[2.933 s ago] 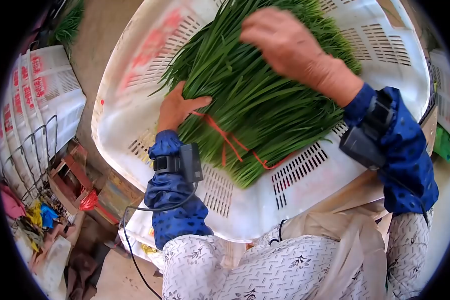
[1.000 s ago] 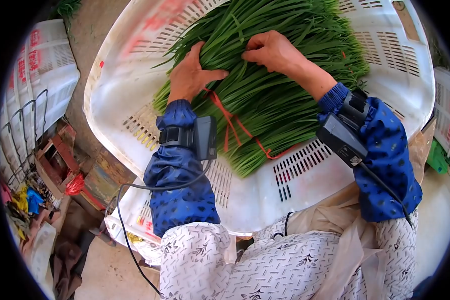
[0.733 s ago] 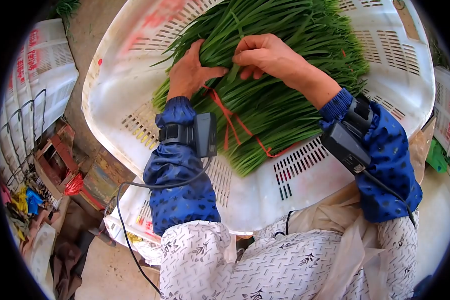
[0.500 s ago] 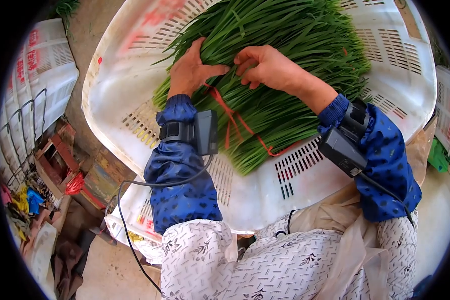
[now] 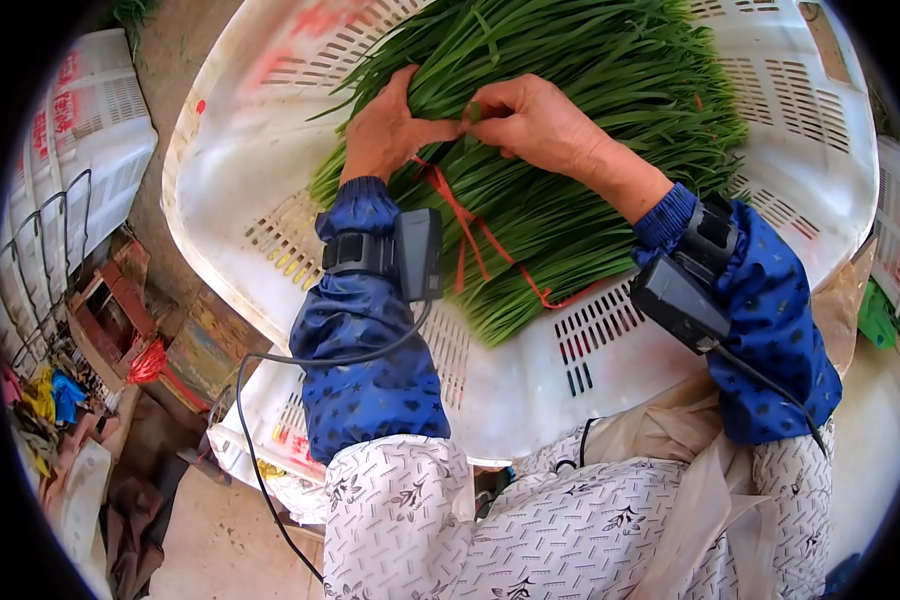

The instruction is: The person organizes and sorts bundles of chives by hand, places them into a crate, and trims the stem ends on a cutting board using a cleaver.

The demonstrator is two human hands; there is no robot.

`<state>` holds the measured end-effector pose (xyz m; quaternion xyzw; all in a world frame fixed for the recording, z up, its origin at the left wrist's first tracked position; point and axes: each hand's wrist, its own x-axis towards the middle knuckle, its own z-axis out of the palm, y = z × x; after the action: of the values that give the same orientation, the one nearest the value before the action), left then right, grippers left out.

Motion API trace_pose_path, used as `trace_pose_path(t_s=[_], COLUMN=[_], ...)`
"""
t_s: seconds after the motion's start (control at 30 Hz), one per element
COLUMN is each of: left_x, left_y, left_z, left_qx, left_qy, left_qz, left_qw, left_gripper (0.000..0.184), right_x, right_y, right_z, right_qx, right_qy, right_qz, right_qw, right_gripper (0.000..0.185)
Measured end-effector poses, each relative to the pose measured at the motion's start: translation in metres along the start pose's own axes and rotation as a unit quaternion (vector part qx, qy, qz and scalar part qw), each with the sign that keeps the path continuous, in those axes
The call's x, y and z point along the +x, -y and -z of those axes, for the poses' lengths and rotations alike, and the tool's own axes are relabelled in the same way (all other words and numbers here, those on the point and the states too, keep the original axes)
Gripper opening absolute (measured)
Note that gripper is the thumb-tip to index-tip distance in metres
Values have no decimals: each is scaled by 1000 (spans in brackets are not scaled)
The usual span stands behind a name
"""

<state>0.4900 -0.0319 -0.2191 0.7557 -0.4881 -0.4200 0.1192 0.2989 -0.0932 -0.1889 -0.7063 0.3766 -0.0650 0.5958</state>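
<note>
Green leaves (image 5: pixel 595 85), patterned blue sleeves (image 5: pixel 375 395)

Basket (image 5: pixel 205 190): white plastic, smooth, low sheen, scuffed along the rim; leaves (image 5: pixel 580 190): smooth, faintly glossy; ribbon (image 5: pixel 457 203): red, looks like thin plastic; sleeves (image 5: pixel 370 405): blue cloth, slick, shiny at the creases; wrist boxes (image 5: pixel 419 255): hard dark plastic, mostly matt; shirt (image 5: pixel 580 520): matt printed cloth; plank (image 5: pixel 215 350): wood, rough, paint worn patchy

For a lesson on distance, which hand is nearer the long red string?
Left. The left hand is beside the red string, at its upper end; the right hand is farther, over the greens.
</note>
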Motion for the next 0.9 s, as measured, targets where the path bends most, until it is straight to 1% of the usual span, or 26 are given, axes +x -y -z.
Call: trace_pose_path(t_s=[0.07,0.1,0.17,0.2,0.3,0.33,0.37,0.43,0.47,0.57,0.6,0.63,0.7,0.73,0.77,0.8,0.83,0.87,0.9], left_x=[3,3,3,2,10,14,14,9,9,16,20,22,19,20,22,27,31,38,38], left_y=[2,2,7,8,11,14,15,1,6,13,18,23,15,8,8,15,24,33,30], left_z=[0,-1,-5,-6,-4,-5,-5,4,2,-1,-2,-4,-3,3,5,3,1,-2,1], left_qx=[27,40,26,18,44,11,5,-4,-36,-35,-94,-69,-23,0,-32,-60,-88,-40,-40], left_qy=[-2,-2,-38,-56,1,2,18,50,39,51,71,68,60,89,111,136,163,162,160], left_qz=[-5,-7,-35,-48,-12,-14,0,26,-9,-24,-37,-30,-17,-17,-19,-23,-22,-45,-54], left_qw=[1000,999,998,997,999,1000,1000,998,999,998,992,995,998,996,993,989,983,985,985], left_gripper=[100,100,94,91,97,97,97,96,97,100,101,101,101,103,104,105,106,109,111], right_x=[0,0,0,-3,-12,-17,-22,-28,-31,-31,-30,-30,-36,-44,-52,-56,-63,-69,-83], right_y=[9,6,1,5,15,22,32,37,42,29,20,11,2,3,8,13,18,16,27], right_z=[-3,-6,-12,-11,-23,-30,-36,-49,-54,-60,-59,-56,-53,-55,-59,-67,-86,-107,-117], right_qx=[-16,-21,-34,-31,-58,-130,-251,-311,-355,-306,-286,-261,-259,-255,-253,-243,-276,-241,-233], right_qy=[-4,-18,-45,-36,-73,-96,-69,-43,-17,-19,-24,-40,-28,-3,19,30,18,28,52], right_qz=[45,44,44,13,82,126,139,247,245,224,239,275,291,286,281,309,303,295,295], right_qw=[999,999,997,999,992,979,956,917,902,925,928,924,921,924,926,919,912,924,925], right_gripper=[19,19,21,19,18,11,7,10,14,13,14,11,13,17,21,19,13,8,6])
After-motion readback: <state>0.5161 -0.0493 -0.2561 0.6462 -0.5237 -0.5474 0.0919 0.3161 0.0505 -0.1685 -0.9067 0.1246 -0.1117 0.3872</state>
